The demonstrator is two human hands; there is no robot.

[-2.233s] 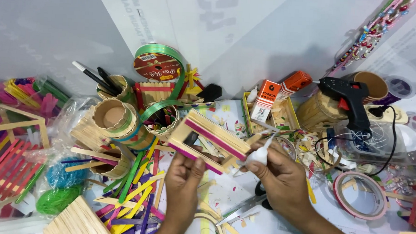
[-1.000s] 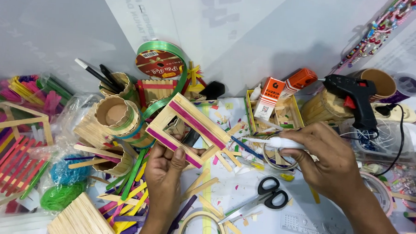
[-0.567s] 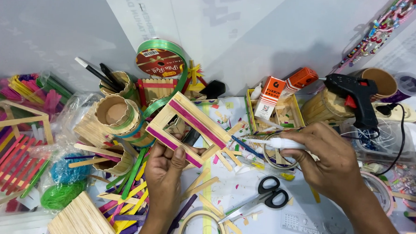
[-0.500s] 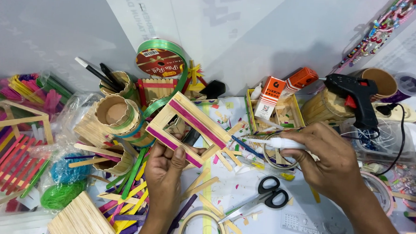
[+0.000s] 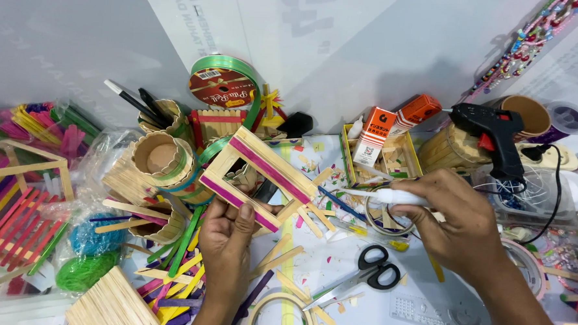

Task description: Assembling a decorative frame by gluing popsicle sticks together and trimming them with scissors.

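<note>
My left hand grips the near edge of a square frame built of pale craft sticks with pink strips, held tilted above the table. My right hand is closed on a small white glue bottle whose thin nozzle points left toward the frame, a short gap away from it. Black-handled scissors lie on the table below and between my hands.
Loose coloured craft sticks litter the table. Stick-built cups, a green ribbon spool, a black glue gun, orange boxes, tape rolls and a stick stack crowd around.
Since 2.2 s ago my hands drew apart: the frame went up and left, the glue bottle went right. In the last second, the frame only shifted slightly left.
</note>
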